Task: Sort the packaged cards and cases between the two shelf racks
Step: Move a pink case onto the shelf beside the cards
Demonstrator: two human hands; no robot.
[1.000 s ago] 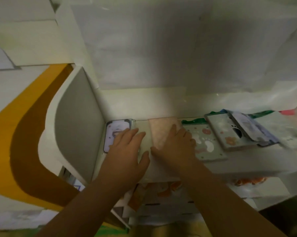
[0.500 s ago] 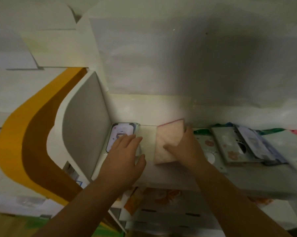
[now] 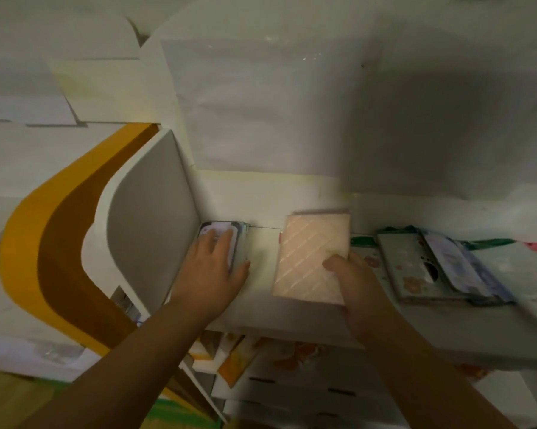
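A pink packaged case with a diagonal stripe pattern point(image 3: 310, 258) is lifted a little over the white shelf point(image 3: 261, 305), and my right hand point(image 3: 357, 283) grips its lower right corner. My left hand point(image 3: 213, 267) lies flat, fingers spread, on a stack of packaged cards with a purple face point(image 3: 233, 229) pushed against the rack's left side panel point(image 3: 149, 218). To the right lie more flat packages: a grey flowered case point(image 3: 412, 267) overlapped by a bluish one point(image 3: 459, 264). A pale flowered package point(image 3: 367, 258) is mostly hidden under my right hand.
The rack's curved grey side panel closes off the shelf's left end. A white wall stands close behind the shelf. Lower shelves hold orange and white packages point(image 3: 236, 357). An orange and brown curved band point(image 3: 44, 243) runs on the surface at the left.
My right hand has picked the pink case up off the shelf and carried it rightward. My left hand slid further onto the purple card stack by the side panel.
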